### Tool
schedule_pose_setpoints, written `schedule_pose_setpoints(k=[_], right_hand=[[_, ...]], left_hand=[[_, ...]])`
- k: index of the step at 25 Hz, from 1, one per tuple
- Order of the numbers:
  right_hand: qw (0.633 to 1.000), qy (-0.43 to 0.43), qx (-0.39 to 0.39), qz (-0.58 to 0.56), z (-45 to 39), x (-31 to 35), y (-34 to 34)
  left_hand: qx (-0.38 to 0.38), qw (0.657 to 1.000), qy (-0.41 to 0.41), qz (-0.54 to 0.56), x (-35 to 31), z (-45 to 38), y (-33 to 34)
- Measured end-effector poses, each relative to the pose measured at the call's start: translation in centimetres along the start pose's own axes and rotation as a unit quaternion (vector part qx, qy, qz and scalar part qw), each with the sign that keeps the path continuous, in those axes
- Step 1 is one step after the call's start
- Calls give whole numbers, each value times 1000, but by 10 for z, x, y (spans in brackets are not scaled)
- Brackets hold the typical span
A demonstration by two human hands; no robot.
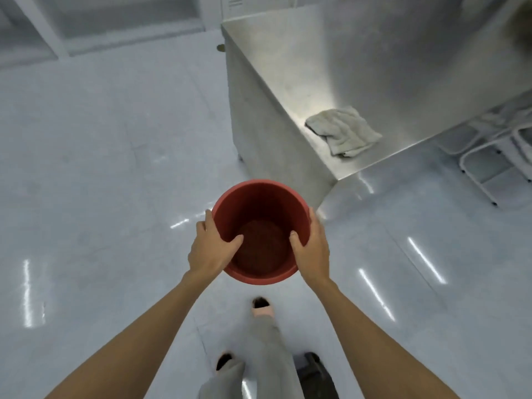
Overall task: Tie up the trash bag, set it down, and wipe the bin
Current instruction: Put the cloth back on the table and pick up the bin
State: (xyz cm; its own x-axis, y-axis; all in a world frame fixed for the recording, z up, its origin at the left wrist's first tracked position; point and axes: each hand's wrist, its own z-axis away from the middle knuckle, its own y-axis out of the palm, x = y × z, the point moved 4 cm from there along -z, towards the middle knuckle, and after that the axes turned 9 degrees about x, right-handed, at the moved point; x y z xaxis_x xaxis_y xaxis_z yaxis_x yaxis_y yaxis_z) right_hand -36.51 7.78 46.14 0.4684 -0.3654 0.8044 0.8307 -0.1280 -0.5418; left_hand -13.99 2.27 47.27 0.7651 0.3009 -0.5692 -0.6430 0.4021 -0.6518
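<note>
Bin [260, 208] rim clamped by left hand [211, 249] & right hand [312, 246], open floor [100, 168] around.

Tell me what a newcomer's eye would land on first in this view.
The red bin stands out at the centre, held over the pale glossy floor with the left hand and right hand gripping opposite sides of its rim, thumbs inside. It looks empty, with no bag in it. Next comes the crumpled white cloth lying near the corner of the steel counter, upper right.
</note>
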Motion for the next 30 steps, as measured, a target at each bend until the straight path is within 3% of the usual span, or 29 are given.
schedule_pose_setpoints(k=[7, 10, 14, 18, 23, 30], right_hand=[[987, 112, -107, -37, 70, -111, -140], [975, 155, -131, -84, 54, -170, -183], [970, 195, -124, -79, -20, -281, -218], [966, 248, -66, -28, -98, -392, -215], [965, 260, -31, -18, -192, -524, -183], [962, 261, -35, -67, -244, -628, -125]], left_hand=[[194, 974, 110, -33, -114, 43, 126], [239, 963, 123, -27, -155, 20, 196], [254, 964, 79, -20, -193, -56, 319], [263, 964, 16, -30, -192, -134, 429], [257, 965, 9, -42, -171, -246, 549], [255, 965, 20, -55, -120, -319, 636]])
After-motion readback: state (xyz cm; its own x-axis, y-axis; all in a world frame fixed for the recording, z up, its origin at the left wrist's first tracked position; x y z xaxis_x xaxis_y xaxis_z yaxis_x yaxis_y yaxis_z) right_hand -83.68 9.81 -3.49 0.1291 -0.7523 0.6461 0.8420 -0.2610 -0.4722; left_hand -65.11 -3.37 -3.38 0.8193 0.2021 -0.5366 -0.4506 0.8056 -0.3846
